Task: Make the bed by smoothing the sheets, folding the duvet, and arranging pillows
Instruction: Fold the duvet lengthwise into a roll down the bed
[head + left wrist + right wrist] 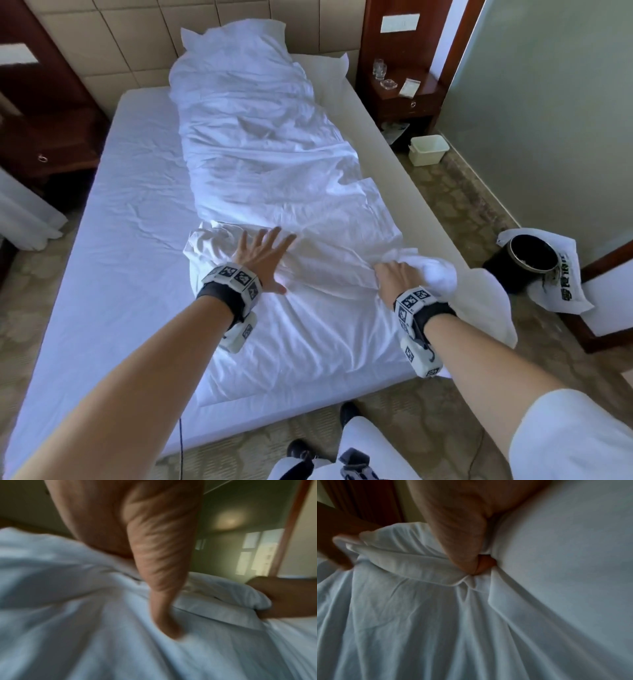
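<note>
A white duvet [260, 150] lies folded into a long strip down the middle of the bed, over the white sheet [137, 192]. A pillow [236, 29] leans on the headboard behind it. My left hand [263, 255] presses flat on the duvet's near end with fingers spread; the left wrist view shows its thumb [164, 622] on the cloth [85, 628]. My right hand [399, 277] grips a bunched corner of the duvet at the bed's right edge. In the right wrist view the thumb [467, 545] pinches the fabric [419, 563].
A nightstand [404, 92] with glasses stands right of the headboard. On the carpet to the right are a cream bin [428, 149] and a black bin [527, 260] with a towel [558, 294]. Dark wooden furniture [44, 137] stands at the left.
</note>
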Available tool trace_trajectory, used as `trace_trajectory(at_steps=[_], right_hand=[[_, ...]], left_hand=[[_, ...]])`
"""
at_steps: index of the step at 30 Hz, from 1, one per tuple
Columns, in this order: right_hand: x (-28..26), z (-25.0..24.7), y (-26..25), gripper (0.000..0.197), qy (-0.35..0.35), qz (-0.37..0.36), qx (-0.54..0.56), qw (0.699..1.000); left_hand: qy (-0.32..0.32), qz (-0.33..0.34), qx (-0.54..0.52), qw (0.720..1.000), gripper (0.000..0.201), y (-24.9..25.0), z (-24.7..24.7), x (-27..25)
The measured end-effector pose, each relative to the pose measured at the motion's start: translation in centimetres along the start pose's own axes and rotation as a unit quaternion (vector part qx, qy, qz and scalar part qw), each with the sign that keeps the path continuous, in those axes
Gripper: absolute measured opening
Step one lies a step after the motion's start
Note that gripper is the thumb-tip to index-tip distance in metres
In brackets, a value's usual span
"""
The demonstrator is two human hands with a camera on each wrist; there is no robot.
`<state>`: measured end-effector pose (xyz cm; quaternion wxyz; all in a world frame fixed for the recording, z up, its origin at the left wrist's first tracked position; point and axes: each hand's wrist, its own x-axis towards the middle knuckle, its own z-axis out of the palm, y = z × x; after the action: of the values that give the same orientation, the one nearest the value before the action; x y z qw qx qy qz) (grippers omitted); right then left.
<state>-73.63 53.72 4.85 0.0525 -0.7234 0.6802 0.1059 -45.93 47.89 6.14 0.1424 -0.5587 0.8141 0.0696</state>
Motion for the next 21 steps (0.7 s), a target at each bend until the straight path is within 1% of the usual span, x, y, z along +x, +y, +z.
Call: trace_trajectory(at_steps=[1, 2, 3, 4, 6, 7, 9, 11, 13, 15, 18, 21], right_hand=[[0.2, -1.1, -0.4, 0.017, 0.019, -0.011, -0.008, 1.000], [0.5, -2.4, -0.9, 0.012, 0.036, -0.022, -0.022, 0.999], [0.6, -3.6, -1.5, 0.010, 0.050, -0.032, -0.041, 0.997], [0.7, -4.9, -2.1, 0.012, 0.062, -0.040, -0.061, 0.995], [0.7, -7.1, -3.3, 0.016, 0.085, -0.057, -0.090, 0.991], [0.7, -8.3, -3.9, 0.019, 0.095, -0.065, -0.094, 0.989], [1.2, -10.7, -4.9, 0.023, 0.124, -0.077, -0.094, 0.985], [2.1, -13.9, -5.8, 0.025, 0.169, -0.084, -0.087, 0.978], [3.4, -17.4, -6.5, 0.022, 0.222, -0.087, -0.075, 0.968], [4.9, -20.5, -6.9, 0.021, 0.268, -0.079, -0.073, 0.957], [7.4, -23.6, -7.4, 0.019, 0.294, -0.065, -0.082, 0.950], [9.2, -25.1, -7.6, 0.020, 0.307, -0.057, -0.094, 0.945]], left_hand=[[-0.017, 0.012, -0.019, 1.000, 0.130, 0.0, 0.0, 0.2], [-0.026, 0.010, -0.029, 0.999, 0.136, 0.2, 0.0, 0.3], [-0.024, -0.001, -0.034, 0.999, 0.130, 0.3, 0.1, 0.2], [-0.003, -0.015, -0.035, 0.999, 0.108, 0.2, 0.1, 0.1], [0.070, -0.035, -0.028, 0.997, 0.044, -0.5, -0.7, -1.0], [0.093, -0.049, -0.023, 0.994, 0.028, -1.1, -1.4, -1.5], [0.141, -0.081, -0.024, 0.986, 0.023, -2.7, -3.6, -2.4], [0.224, -0.102, -0.015, 0.969, 0.022, -4.3, -6.6, -3.1], [0.288, -0.112, -0.002, 0.951, 0.023, -5.8, -9.9, -3.7], [0.333, -0.121, 0.012, 0.935, 0.023, -7.1, -13.0, -3.8], [0.358, -0.131, 0.017, 0.925, 0.021, -8.7, -16.2, -3.6], [0.357, -0.133, 0.014, 0.925, 0.026, -9.8, -17.7, -3.1]])
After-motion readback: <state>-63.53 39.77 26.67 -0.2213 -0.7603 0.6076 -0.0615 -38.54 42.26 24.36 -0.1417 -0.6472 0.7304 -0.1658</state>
